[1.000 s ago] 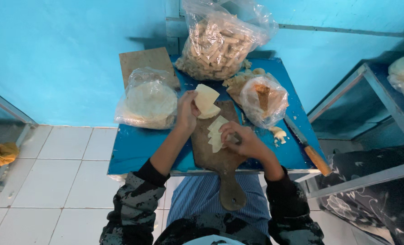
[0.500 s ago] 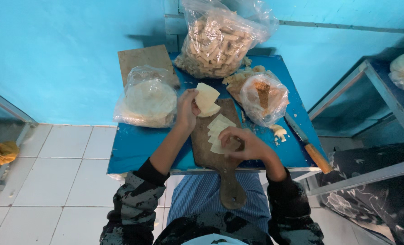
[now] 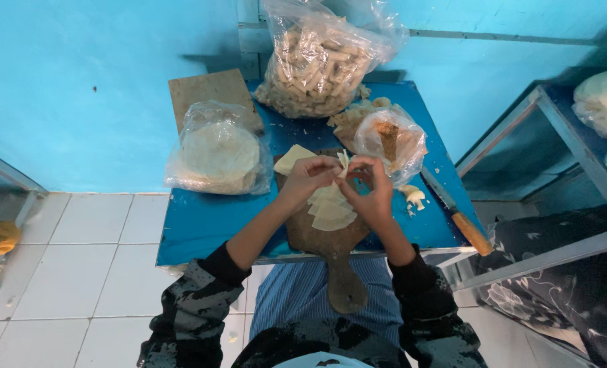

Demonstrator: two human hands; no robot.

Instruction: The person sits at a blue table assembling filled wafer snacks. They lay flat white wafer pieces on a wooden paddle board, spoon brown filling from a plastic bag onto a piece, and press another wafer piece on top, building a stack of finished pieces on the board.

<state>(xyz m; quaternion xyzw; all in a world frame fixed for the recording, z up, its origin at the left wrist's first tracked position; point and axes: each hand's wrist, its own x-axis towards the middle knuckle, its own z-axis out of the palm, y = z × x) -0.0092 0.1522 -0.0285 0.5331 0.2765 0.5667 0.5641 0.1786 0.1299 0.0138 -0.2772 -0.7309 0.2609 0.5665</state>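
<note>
My left hand (image 3: pixel 312 176) and my right hand (image 3: pixel 369 184) meet above a brown wooden cutting board (image 3: pixel 327 245) with a long handle. Together they pinch a small pale dough wrapper (image 3: pixel 344 161) held upright between the fingertips. On the board under the hands lie several pale wrapper pieces (image 3: pixel 332 210), overlapping. One more wedge-shaped wrapper (image 3: pixel 291 159) lies at the board's far left corner. The board rests on a small blue table (image 3: pixel 201 228), its handle hanging over the near edge.
A clear bag of round flat wrappers (image 3: pixel 216 157) sits left, over a second wooden board (image 3: pixel 208 92). A big bag of rolled pieces (image 3: pixel 320 58) stands at the back, a smaller bag of filling (image 3: pixel 390 140) right. A wooden-handled knife (image 3: pixel 461 221) lies at the right edge. Metal shelf frame (image 3: pixel 569 136) right.
Both hands have lifted off the board and come together, picking up one small wrapper between the fingertips. Before, the left hand rested on the far wrapper and the right on the pile.
</note>
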